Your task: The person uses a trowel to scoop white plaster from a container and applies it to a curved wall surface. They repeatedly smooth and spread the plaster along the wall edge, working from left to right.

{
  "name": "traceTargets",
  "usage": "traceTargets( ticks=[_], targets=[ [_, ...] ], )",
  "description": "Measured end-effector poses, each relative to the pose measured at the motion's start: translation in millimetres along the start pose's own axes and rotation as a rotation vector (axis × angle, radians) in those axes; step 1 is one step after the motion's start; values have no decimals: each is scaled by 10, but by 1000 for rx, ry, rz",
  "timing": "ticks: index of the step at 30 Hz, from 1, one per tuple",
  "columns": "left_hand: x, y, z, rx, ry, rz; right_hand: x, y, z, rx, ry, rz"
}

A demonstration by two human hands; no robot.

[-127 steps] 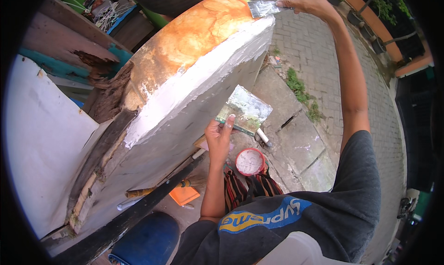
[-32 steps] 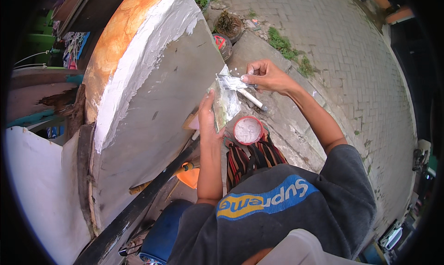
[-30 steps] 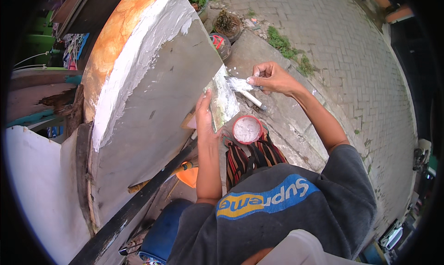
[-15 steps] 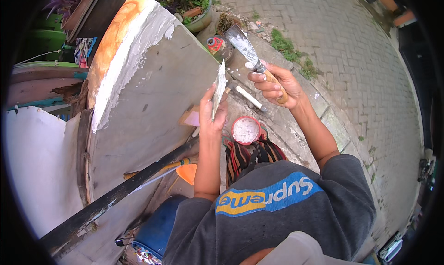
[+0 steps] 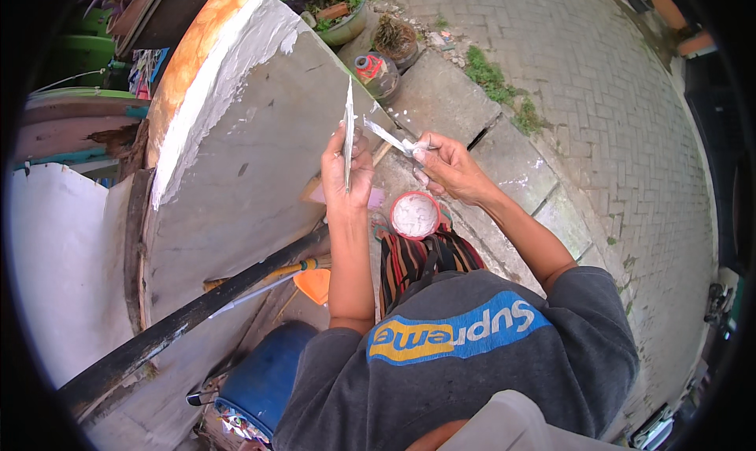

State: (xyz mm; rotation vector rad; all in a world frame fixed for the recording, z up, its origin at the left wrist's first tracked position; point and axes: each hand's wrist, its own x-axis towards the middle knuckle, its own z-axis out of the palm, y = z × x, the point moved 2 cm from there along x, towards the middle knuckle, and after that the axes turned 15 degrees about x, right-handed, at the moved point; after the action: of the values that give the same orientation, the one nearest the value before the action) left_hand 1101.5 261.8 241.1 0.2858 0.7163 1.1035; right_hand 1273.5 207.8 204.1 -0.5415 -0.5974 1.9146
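My left hand (image 5: 347, 169) grips a thin flat plate (image 5: 349, 124), held upright and seen nearly edge-on, with white paste on it. In my right hand (image 5: 450, 172) is a putty knife (image 5: 387, 137); its white-smeared blade points toward the plate, a small gap apart. The fingers mostly hide its handle. Below the hands stands a round red-rimmed tub (image 5: 415, 216) of white putty. To the left, a grey wall panel (image 5: 244, 156) carries a broad band of white putty (image 5: 213, 77) along its curved upper edge.
A dark pole (image 5: 197, 319) slants across the lower left, above a blue bin (image 5: 264, 376). Past the wall sit a red-topped bottle (image 5: 376, 75) and a potted plant (image 5: 396, 40). Concrete slabs (image 5: 449, 97) border the brick paving (image 5: 598, 128) on the right.
My right hand has come down and left, turning the knife so its blade points at the plate. My left hand has shifted slightly left, and the plate now stands more edge-on.
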Motion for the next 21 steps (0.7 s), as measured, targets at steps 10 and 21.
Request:
traceTargets(
  ticks=[10, 21],
  targets=[
    [-119, -367, 55, -136, -35, -121, 73, -380, 122, -290, 226, -688],
    [-373, -255, -175, -308, -55, -55, -257, 112, 330, -824, 167, -870]
  ],
)
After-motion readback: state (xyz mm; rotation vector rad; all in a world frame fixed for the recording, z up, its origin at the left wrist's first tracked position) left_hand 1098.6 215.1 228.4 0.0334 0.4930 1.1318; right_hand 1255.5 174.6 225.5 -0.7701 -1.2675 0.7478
